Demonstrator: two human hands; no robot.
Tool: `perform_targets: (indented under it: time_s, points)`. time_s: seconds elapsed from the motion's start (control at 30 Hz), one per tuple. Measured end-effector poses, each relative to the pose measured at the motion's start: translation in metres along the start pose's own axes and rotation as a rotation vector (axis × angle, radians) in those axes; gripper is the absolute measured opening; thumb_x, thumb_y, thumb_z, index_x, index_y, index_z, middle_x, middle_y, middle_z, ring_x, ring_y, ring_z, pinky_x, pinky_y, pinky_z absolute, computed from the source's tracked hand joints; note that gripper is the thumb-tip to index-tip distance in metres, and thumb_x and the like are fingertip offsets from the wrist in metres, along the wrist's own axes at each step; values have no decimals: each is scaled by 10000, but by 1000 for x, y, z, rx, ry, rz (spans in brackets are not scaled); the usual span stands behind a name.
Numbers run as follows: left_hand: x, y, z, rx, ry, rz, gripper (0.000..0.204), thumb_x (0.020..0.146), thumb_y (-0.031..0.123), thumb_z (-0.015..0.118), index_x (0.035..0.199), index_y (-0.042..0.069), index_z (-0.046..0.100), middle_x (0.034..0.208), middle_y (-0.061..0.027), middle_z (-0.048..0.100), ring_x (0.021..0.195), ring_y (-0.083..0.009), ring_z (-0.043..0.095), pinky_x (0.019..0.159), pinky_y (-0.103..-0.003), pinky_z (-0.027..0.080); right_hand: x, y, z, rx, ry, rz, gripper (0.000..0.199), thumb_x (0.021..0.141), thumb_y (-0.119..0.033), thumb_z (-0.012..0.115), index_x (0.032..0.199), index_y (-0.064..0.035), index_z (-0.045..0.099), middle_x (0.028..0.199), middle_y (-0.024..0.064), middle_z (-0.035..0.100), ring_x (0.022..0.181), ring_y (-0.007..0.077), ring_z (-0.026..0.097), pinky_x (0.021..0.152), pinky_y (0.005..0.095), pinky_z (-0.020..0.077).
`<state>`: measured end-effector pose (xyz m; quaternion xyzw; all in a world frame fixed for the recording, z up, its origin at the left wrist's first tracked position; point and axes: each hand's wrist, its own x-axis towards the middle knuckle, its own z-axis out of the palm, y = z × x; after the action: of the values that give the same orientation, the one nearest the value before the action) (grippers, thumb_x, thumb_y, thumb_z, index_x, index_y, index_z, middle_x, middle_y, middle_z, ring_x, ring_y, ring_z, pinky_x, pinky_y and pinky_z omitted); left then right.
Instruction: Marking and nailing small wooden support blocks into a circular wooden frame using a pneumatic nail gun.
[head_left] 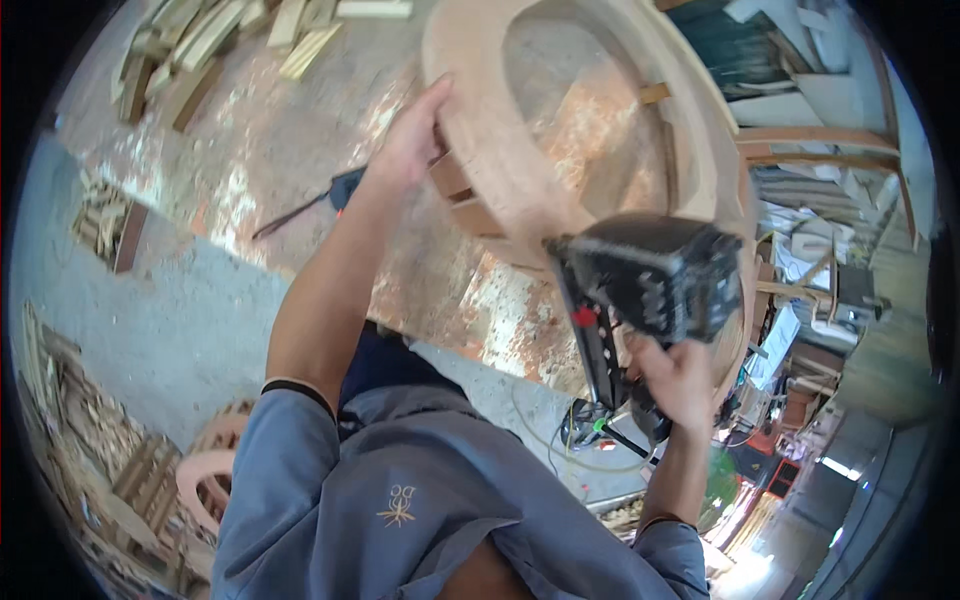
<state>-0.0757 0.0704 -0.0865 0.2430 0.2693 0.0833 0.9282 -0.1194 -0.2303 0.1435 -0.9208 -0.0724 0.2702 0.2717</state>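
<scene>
My left hand (412,135) grips the rim of a large round wooden frame (480,165), made of two curved rings joined by short wooden blocks. It holds the frame up and tilted in front of me. My right hand (680,380) is closed around the handle of a black nail gun (645,275) with a red part on its side. The tool's head rests against the lower edge of the wooden frame. My grey shirt fills the bottom of the view.
A concrete floor with worn patches lies below. Cut wooden pieces (200,40) are piled at the upper left, more scrap wood (100,450) at the lower left. Another round wooden frame (205,475) sits by my side. A dark tool (345,185) lies on the floor. Wooden furniture parts (820,150) stand at the right.
</scene>
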Motion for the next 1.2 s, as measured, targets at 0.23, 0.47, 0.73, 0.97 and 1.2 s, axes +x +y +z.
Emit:
perform_targets:
  time_s: [0.23,0.47,0.73,0.97,1.2]
  points:
    - [-34,-39,14,-95,163,409,442,951,250,534,1206,-111,508,1093,-183,636,996,-296,637,851,-393,535,-50,100,4,-87,236,-346,186,757,-25,676,929,7,612,740,39,623,616,105,568,531,261,452]
    - [-47,-151,44,-76,320,404,287,957,270,551,941,-3,638,875,-84,639,759,-169,539,696,-355,463,-95,168,8,116,277,270,124,797,-60,622,897,13,608,724,59,622,544,115,567,462,284,424]
    - [-68,-111,22,987,-414,289,190,886,215,626,921,40,691,773,-25,674,684,-112,629,636,-273,516,-58,208,41,110,399,43,261,803,-151,658,637,43,601,504,55,563,450,125,561,446,292,429]
    - [49,90,-49,1418,515,947,249,922,214,553,1018,19,674,822,-87,680,760,-191,640,673,-326,492,-35,161,71,23,289,234,246,787,-161,661,832,78,621,655,128,651,523,195,627,514,327,479]
    - [195,281,-133,1904,191,962,557,782,136,633,1313,89,473,1183,-160,604,1016,-344,600,882,-441,482,4,110,110,56,274,240,326,755,-229,705,975,3,644,734,208,659,685,361,656,624,428,503]
